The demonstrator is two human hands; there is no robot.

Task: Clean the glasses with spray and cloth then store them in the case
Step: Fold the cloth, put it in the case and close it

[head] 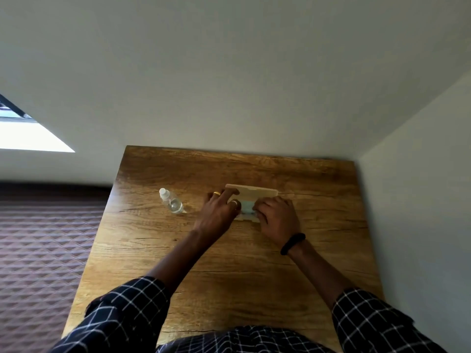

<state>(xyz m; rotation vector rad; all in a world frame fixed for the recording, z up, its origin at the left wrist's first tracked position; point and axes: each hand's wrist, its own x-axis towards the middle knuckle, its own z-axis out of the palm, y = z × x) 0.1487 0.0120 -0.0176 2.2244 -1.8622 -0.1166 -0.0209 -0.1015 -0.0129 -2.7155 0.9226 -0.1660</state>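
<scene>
A beige glasses case (262, 193) lies in the middle of the wooden table (229, 263) with its flap open toward the far side. A light blue cloth (246, 207) shows in the case between my hands. My left hand (216, 212) grips the case's left end, one finger stretched onto the flap. My right hand (277, 216) has its fingers curled at the cloth's right edge, pinching it, and covers the case's right part. The glasses themselves are hidden. A clear spray bottle (171, 202) with a white cap lies to the left of my left hand.
The table stands in a corner, with white walls behind it and along its right side. A patterned brown bedspread (46, 238) lies to the left of the table. A black band sits on my right wrist.
</scene>
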